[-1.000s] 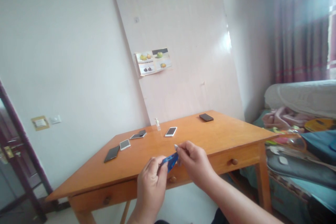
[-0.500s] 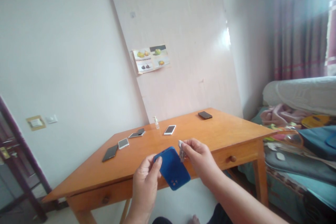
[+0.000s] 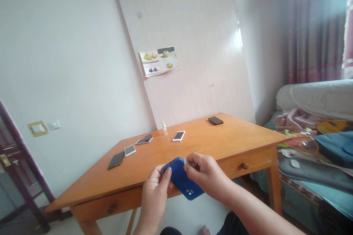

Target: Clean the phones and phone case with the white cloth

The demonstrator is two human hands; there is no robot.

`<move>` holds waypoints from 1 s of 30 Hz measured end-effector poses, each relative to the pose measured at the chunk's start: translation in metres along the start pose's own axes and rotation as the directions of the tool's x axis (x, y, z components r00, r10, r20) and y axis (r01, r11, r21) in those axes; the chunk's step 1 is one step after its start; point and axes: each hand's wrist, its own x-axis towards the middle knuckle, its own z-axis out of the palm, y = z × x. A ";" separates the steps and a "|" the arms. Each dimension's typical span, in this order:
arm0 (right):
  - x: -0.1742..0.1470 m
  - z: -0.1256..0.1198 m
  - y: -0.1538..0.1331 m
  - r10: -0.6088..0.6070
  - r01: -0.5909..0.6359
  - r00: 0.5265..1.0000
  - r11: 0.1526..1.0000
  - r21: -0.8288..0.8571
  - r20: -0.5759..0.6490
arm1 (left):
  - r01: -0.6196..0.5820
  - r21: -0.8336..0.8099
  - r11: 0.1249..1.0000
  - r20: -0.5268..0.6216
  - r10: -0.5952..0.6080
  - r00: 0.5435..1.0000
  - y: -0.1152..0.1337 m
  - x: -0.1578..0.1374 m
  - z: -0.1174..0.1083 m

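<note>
The blue phone case (image 3: pixel 183 181) is in the air at the lower centre of the frame, in front of the tabletop's (image 3: pixel 212 145) near edge, tilted so that its end with the camera holes points down and to the right. The left hand (image 3: pixel 154 189) grips its upper-left corner, the thumb flat on the near face and the other fingers mostly hidden behind – a corner hold that seems chosen to leave most of the face and the opposite edge free. The right hand (image 3: pixel 205 172) has its fingers narrowed on a small whitish scrap (image 3: pixel 186 162), perhaps a tissue or wipe, at the case's upper-right edge; a light pinch like that probably suits working along a thin rim. Whether the fingers themselves touch the case there, I cannot tell.

Beyond the hands, a white phone (image 3: pixel 178 136) lies face up near the middle of the frame, with a pump bottle (image 3: pixel 164 129) upright just left of it. A black phone (image 3: pixel 215 120) lies apart at the tabletop's far right, and a large dark phone (image 3: pixel 116 160) rests near the left edge – the spacing probably keeps each easy to pick up.
</note>
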 end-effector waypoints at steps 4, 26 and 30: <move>-0.001 -0.001 -0.001 -0.088 0.088 0.996 0.984 -0.155 0.013 | -0.220 0.405 0.888 0.001 0.240 0.971 0.006 0.001 -0.004; -0.014 0.020 0.005 -0.316 0.276 0.936 0.933 -0.232 -0.157 | -0.407 0.581 0.705 0.069 0.455 0.888 0.015 -0.003 -0.003; -0.019 0.028 0.010 -0.457 0.418 0.886 0.863 -0.283 -0.086 | -0.385 0.548 0.742 0.011 0.454 0.891 0.014 -0.006 -0.001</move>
